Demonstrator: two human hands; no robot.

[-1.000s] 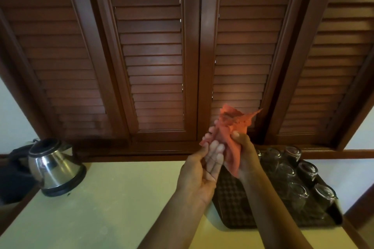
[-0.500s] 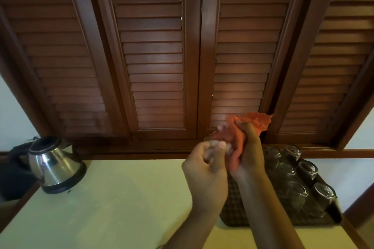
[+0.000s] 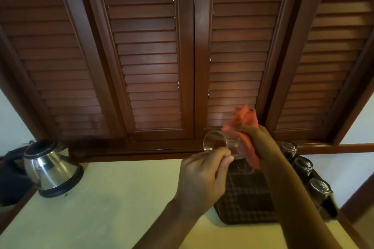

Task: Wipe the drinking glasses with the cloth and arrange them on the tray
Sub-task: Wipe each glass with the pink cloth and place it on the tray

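Two hands, left hand (image 3: 202, 176) gripping glass (image 3: 219, 143), right hand (image 3: 259, 139) cloth (image 3: 245, 127)

The counter (image 3: 113, 198) lies open between the kettle (image 3: 50, 170) and the tray (image 3: 247, 198); upturned glasses (image 3: 301, 166) crowd the tray's right side.

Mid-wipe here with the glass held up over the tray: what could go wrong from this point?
1. The glass is held tilted in mid-air by the left hand alone at one end; a slip would likely drop it onto the tray or counter.
2. The right hand works the orange cloth right beside the upturned glasses on the tray; the forearm could knock them when setting this one down.
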